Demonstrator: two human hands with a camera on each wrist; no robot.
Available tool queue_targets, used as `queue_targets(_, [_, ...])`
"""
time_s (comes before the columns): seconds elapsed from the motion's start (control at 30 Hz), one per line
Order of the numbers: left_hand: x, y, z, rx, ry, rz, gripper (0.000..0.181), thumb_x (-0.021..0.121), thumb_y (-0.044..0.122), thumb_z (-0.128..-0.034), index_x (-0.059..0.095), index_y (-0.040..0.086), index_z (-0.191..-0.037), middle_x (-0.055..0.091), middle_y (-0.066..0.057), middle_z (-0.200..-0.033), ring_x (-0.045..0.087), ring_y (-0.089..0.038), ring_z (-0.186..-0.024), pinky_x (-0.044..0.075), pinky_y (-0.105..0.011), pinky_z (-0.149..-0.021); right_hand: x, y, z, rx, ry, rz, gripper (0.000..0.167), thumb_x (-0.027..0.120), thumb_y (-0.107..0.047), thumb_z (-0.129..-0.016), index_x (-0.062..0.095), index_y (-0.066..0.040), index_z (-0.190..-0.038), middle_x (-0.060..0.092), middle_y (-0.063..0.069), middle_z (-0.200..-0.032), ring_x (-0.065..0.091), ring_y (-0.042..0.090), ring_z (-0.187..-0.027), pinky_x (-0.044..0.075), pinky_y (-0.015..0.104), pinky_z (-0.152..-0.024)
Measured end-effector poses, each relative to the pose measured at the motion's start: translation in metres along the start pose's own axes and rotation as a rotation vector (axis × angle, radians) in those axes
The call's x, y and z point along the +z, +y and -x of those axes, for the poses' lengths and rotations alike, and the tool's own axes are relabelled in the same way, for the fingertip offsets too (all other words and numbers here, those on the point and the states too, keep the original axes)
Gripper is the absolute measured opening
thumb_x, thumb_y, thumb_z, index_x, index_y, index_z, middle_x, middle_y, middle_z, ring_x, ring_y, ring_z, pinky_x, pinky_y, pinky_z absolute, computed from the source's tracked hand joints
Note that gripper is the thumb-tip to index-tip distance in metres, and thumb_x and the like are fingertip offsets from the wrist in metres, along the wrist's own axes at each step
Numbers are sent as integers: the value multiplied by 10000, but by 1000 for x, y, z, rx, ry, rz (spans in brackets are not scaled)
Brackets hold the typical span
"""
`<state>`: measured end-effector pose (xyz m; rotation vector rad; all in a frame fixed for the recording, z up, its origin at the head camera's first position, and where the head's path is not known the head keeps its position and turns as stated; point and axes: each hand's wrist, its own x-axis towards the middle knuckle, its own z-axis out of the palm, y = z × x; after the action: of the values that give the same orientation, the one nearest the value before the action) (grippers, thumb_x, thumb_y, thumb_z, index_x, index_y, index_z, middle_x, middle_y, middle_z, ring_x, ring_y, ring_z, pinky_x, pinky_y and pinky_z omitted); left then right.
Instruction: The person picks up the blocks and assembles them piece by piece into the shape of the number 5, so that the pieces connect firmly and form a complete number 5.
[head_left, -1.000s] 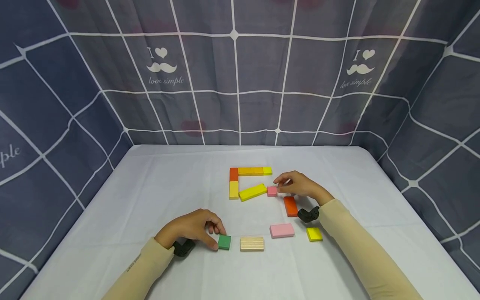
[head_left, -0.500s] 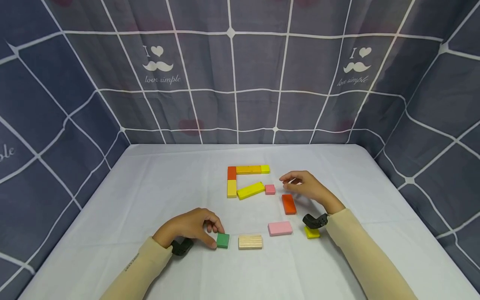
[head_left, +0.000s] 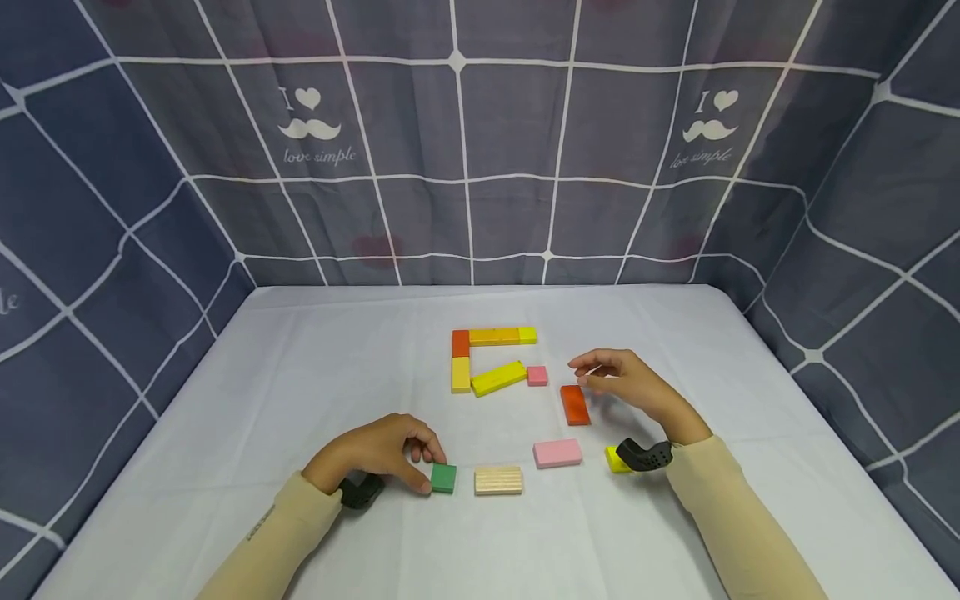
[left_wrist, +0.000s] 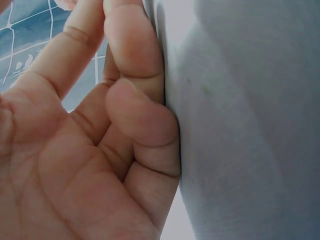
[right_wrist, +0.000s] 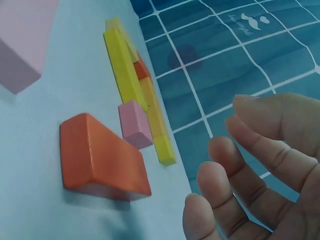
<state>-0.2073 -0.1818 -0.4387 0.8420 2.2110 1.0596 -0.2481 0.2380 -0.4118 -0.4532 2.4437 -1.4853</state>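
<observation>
At the near left of the white table, my left hand (head_left: 386, 450) rests low, its thumb and a finger pinching a small green block (head_left: 443, 478). In the left wrist view the other fingers (left_wrist: 137, 117) curl against the cloth, and the green block is out of sight. My right hand (head_left: 633, 387) hovers with bent, loose fingers and nothing between them, just behind and right of an orange-red block (head_left: 575, 405). To its left a small pink block (head_left: 537, 376) touches the end of a slanted yellow block (head_left: 498, 378). The right wrist view shows the fingers apart from every block.
Behind, an orange-red block (head_left: 461, 342), a yellow-orange bar (head_left: 493, 337), a small yellow block (head_left: 527, 335) and a pale yellow block (head_left: 461, 375) form a corner. In front lie a ridged wooden block (head_left: 498, 481), a pink block (head_left: 557, 453) and a yellow block (head_left: 617, 458), partly behind the wrist camera.
My right hand has let go of the small pink block and drawn back to the right, toward the orange-red block. The left hand has stayed at the green block.
</observation>
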Motion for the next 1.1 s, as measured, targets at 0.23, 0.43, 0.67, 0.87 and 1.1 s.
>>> queue_targets(0.23, [-1,0,2,0,3,5,265,954,85,-780,823,121,-1008,692,71,-907,557,-107,-853,447,-209,-764,-2,10,2,18,-3,-61,398,704,-56,-1025,634,123,-1374,675,266,-1266,625,230,-1027,550,298,-795])
queue_targets(0.43, [0,0,1,1,-1,3,264,950,87,-781,825,122,-1011,693,75,-907,558,-103,-855,450,-212,-767,-8,21,4,34,-17,-51,432,718,-65,-1014,624,116,-1395,659,265,-1264,637,217,-978,572,294,-794])
queue_targets(0.67, [0,1,1,-9,-3,-3,257,949,86,-783,825,125,-1005,696,70,-900,561,-107,-854,451,-215,-767,-11,29,2,46,-94,-30,480,770,-21,-953,634,99,-1397,672,204,-1202,642,196,-968,566,261,-825])
queue_targets(0.87, [0,2,1,-6,-4,9,257,945,85,-782,825,121,-1007,702,64,-907,562,-112,-858,451,-213,-769,-7,32,0,-4,-137,25,501,816,21,-904,642,117,-1364,667,179,-1153,602,218,-966,521,222,-842])
queue_targets(1.1, [0,2,0,0,-5,8,262,949,87,-780,824,122,-1008,694,61,-902,560,-110,-856,449,-211,-767,-5,32,1,-20,-155,59,506,817,34,-863,644,116,-1331,665,159,-1117,575,260,-1002,498,223,-855])
